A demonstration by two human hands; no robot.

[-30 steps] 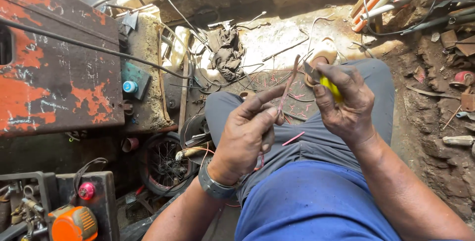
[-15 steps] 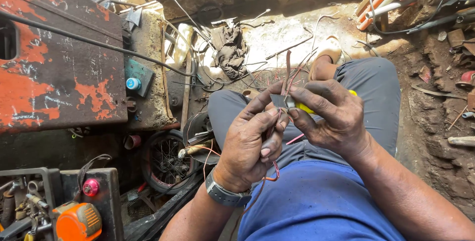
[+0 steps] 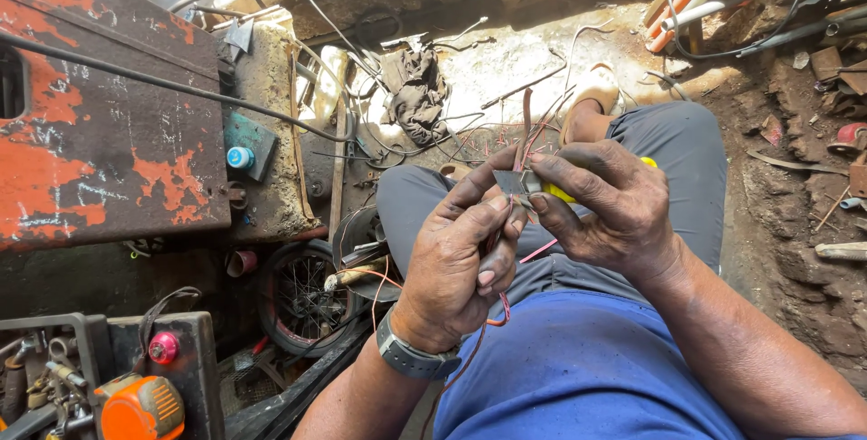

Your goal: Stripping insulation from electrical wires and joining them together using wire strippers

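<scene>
Blue shirt (image 3: 587,377), grey trousers (image 3: 668,146), grey wristwatch (image 3: 411,359).

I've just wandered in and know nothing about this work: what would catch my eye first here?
Dead centre, the left hand and right hand meet over the person's lap, pinching a thin reddish wire against a yellow-handled blade. On the left looms a rusty panel with flaking orange paint, and a bright orange tool sits in the bottom-left corner.

Rusty orange panel (image 3: 99,133), spoked wheel (image 3: 298,300) — dark rag (image 3: 415,92) beyond.
</scene>
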